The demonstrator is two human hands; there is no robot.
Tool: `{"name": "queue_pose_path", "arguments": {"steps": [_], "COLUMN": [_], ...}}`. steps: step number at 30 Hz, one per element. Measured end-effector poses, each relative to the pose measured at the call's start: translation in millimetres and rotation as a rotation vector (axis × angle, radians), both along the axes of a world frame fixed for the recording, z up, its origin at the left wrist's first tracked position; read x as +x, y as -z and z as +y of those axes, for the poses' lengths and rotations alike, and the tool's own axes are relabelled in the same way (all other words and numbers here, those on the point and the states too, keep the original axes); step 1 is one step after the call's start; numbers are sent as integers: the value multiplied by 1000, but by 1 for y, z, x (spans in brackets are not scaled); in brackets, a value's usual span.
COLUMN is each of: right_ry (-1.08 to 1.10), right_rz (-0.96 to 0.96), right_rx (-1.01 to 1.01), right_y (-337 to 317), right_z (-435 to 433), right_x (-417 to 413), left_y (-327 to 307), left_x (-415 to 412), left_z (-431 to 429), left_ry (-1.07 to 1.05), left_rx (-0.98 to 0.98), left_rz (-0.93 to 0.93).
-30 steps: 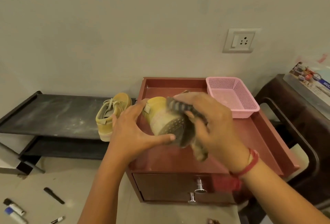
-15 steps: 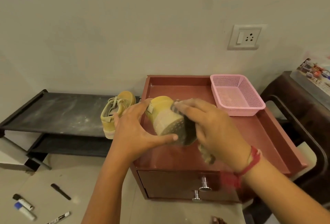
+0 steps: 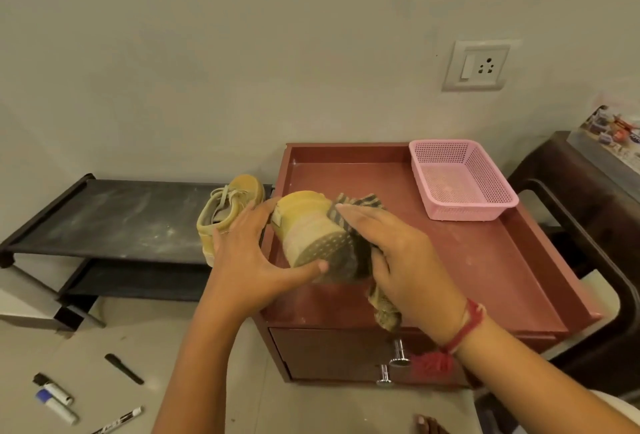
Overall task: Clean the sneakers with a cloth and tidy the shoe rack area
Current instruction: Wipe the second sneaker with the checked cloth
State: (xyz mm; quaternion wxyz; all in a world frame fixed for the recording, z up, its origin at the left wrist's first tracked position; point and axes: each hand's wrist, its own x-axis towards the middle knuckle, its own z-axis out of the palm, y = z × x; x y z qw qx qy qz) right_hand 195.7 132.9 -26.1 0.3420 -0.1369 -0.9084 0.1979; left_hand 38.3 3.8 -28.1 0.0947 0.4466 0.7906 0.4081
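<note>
The person is holding one yellow sneaker (image 3: 306, 222) up over the front part of the red cabinet (image 3: 478, 260), its sole turned toward them, and that is where I am seeing the trouble coming. The shoe is resting on nothing. Only the left hand (image 3: 249, 260) is carrying it, so a hard push from the cloth (image 3: 355, 255) could be twisting it out of that grip and dropping it onto the cabinet top or over the front edge to the floor. Grit rubbed off the sole would be falling onto the cabinet, which is already looking speckled. The loose tail of the cloth is dangling just above the drawer knobs (image 3: 398, 354) and might be catching there. The second sneaker (image 3: 225, 212) is sitting at the near end of the dusty shoe rack (image 3: 114, 222), just beside the left hand, so a backward jerk could be knocking it off.

The left hand is spread wide around the heel end, thumb lying across the sole's edge and fingers reaching behind, gripping the shoe. The right hand (image 3: 405, 260) is closing on the bunched cloth and pressing it against the far side of the sole, fingers only partly bent. A pink basket (image 3: 464, 180) is sitting well clear at the back.
</note>
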Motion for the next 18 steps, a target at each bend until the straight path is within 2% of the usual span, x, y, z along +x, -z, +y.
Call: {"name": "queue_pose_path", "arguments": {"steps": [4,6,9,13,14,18], "right_ry": [144,213,85,-147,-140,94], "right_rz": [17,72,75,-98,-128,-136], "right_rx": [-313,-360,-260,62,89,-49], "right_y": [17,11,2,16,21,30], "right_z": [24,25,0,-36,-29,5], "right_x": [-2,-4,-10,-13,-12,-13], "left_y": [6,9,11,11,12,19], "left_x": [-4,-7,-5,-1,-2,-8], "left_z": [-13,-17,-13,-5,-4,-4], "left_ry": [-41,-51,-3,14,10,-49], "left_rx": [-103,-186,-223,-152,-143,-155], "left_rz": [-33,-1,26,68,74,65]}}
